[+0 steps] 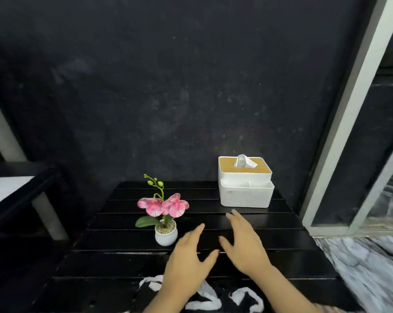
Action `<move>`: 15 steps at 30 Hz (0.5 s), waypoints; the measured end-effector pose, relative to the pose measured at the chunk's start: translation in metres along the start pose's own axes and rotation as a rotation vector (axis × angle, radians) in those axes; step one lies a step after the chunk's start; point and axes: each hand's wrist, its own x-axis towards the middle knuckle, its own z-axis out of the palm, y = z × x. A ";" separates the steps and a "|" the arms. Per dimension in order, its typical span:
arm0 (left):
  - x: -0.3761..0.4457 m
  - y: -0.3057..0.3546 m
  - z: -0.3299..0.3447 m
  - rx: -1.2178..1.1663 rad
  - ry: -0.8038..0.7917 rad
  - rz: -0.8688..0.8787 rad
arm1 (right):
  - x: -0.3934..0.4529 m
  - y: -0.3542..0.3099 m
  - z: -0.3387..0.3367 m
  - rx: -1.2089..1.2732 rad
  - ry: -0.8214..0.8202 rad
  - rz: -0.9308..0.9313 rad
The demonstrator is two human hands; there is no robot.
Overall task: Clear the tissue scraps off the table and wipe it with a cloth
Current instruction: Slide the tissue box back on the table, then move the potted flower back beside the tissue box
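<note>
Our left hand (186, 260) and right hand (247, 245) hover low over the middle of the black slatted bench (281, 240), fingers (196, 231) spread wide apart and holding nothing. The tissue scraps (210, 298) lie at the near edge of the bench, just under our wrists: several white, crumpled pieces, partly hidden by the left forearm. We judge them feather-light and soft, easy to tear and quick to drift off, so we would gather them by pinching each clump at its thickest fold or sweeping them together into a cupped palm. The gaps between the slats could snag small bits. No cloth is in sight. A little potted orchid (165, 218) stands just left of our left hand and looks easy to tip. A white tissue box (246, 184) sits at the far right, well apart from the scraps.
</note>
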 end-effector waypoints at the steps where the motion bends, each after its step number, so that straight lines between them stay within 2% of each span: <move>1: -0.007 -0.004 -0.003 0.001 0.009 -0.018 | -0.006 -0.003 0.004 -0.003 -0.026 0.004; 7: -0.026 -0.019 -0.015 -0.036 0.075 -0.144 | -0.020 -0.004 0.016 -0.115 -0.135 0.060; 15: -0.022 -0.020 -0.019 -0.171 0.371 -0.313 | -0.020 -0.005 0.021 -0.188 -0.122 0.060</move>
